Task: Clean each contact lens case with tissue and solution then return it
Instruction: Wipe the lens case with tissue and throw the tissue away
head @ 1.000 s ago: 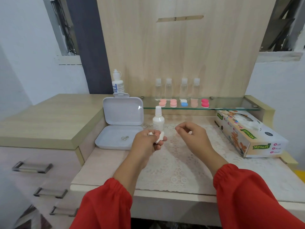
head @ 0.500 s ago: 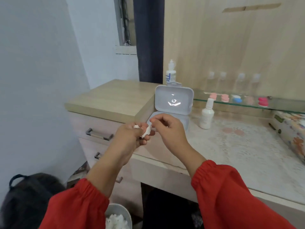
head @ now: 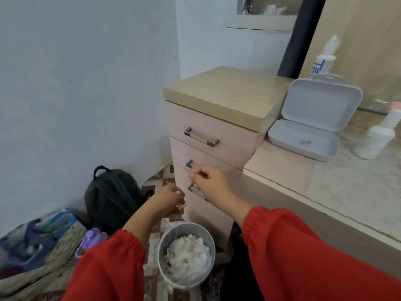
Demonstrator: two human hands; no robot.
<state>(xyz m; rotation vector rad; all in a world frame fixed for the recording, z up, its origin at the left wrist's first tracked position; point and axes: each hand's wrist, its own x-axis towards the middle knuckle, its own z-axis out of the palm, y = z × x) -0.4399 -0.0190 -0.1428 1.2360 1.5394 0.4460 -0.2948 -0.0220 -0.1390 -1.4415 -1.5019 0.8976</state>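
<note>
A: Where are your hands, taking the metal bin (head: 165,244) on the floor as the mark?

B: Your left hand (head: 168,199) hangs just above the bin's far rim, fingers curled around a scrap of white tissue (head: 180,205). Your right hand (head: 211,183) is higher, above and beyond the bin, in front of the drawer unit (head: 219,153), with thumb and forefinger pinched together. Whether they pinch anything I cannot tell; it is too small and blurred.

A: What is in the bin?

B: A heap of crumpled white tissue (head: 188,255).

A: And the lens case?

B: I cannot make one out in either of your hands. Up and to the right of the bin, on the table (head: 282,168), lies an open white box (head: 303,137) with its lid upright; a small blurred item sits in its tray. A white bottle (head: 374,139) stands just right of the box, and a labelled bottle (head: 323,61) stands behind the lid.

A: To the bin's left?

B: A dark backpack (head: 112,196) against the wall, and a bag of clutter (head: 36,246) nearer you.
</note>
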